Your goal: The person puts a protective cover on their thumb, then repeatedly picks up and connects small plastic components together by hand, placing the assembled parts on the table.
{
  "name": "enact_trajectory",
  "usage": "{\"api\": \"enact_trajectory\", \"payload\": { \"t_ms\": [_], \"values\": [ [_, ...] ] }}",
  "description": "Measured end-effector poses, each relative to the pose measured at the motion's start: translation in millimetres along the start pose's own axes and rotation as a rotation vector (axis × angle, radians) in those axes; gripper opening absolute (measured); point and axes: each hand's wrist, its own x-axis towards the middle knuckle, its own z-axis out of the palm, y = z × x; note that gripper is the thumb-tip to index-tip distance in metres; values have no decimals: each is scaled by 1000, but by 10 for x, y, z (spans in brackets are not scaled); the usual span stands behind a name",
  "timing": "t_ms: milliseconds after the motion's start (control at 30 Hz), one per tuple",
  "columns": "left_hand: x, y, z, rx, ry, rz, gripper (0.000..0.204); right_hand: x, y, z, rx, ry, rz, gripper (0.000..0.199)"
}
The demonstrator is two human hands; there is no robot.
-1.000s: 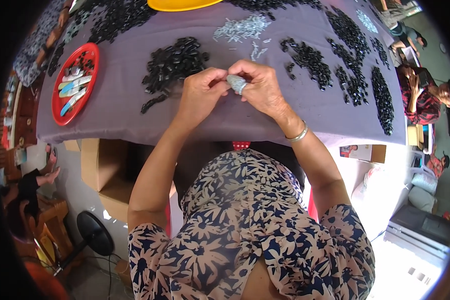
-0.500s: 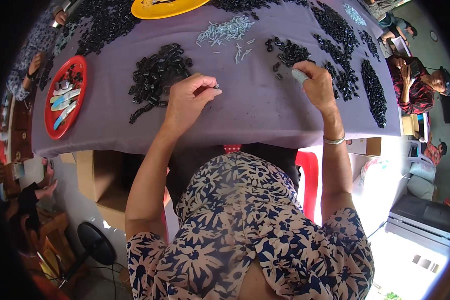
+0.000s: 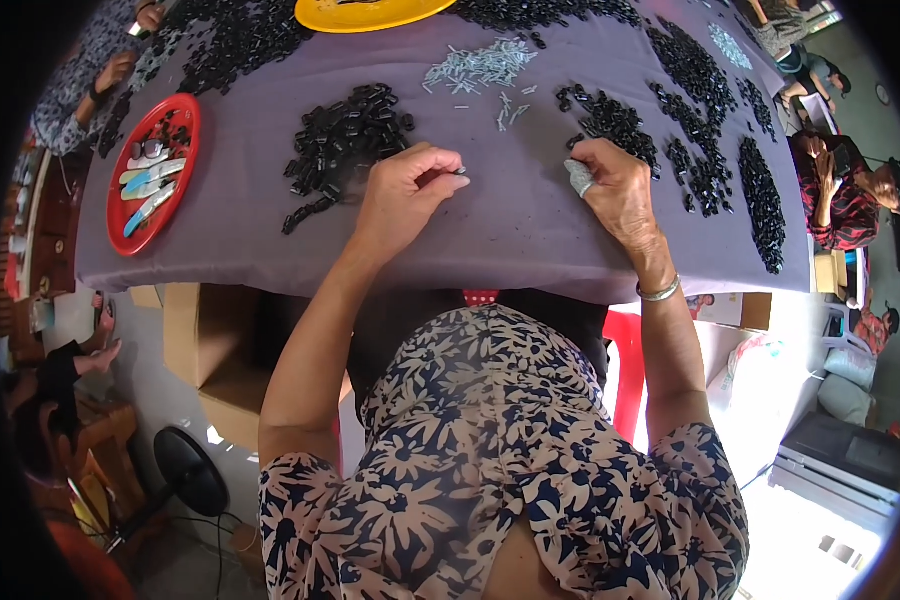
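**Sorting small parts on the cloth-covered desk: hands apart, mid-cycle**

Your left hand (image 3: 402, 195) rests on the grey-purple cloth of the desk (image 3: 510, 235), its fingers curled and pressed together at the tips on a small slim metal pin (image 3: 459, 171), which pokes out toward the middle of the cloth. Your right hand (image 3: 615, 190) lies well apart from it, at the near edge of the right-hand heap of small black plastic pieces (image 3: 615, 120); its fingers are bent down onto the cloth, one wrapped in pale tape, and you cannot tell whether they grip a piece.

Judged from the layout, the work is far from done: large loose heaps remain. A second pile of black pieces (image 3: 345, 140), glossy and blocky, lies just beyond your left hand. A scatter of thin silvery pins (image 3: 480, 68) lies farther up the middle. Long bands of black pieces (image 3: 715, 130) run along the right side.

The round red plastic tray (image 3: 155, 170) at the left holds a few pale elongated items and some black pieces. A yellow round dish (image 3: 370, 12) shows at the far edge. Another person's hands (image 3: 120, 70) work at the far left corner.
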Motion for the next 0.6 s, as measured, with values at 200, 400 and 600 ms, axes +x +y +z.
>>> {"api": "enact_trajectory", "payload": {
  "t_ms": [200, 400, 600],
  "values": [
    [-15, 13, -37, 45, -49, -25, 10, 134, -434, 196, 451, -189, 36, 14],
    [-6, 44, -26, 92, -7, -5, 15, 282, -621, 375, 341, -204, -239, 21],
    [-6, 45, -46, 104, -4, -12, 15, 340, -715, 364, 265, -254, -214, 20]
  ]
}}
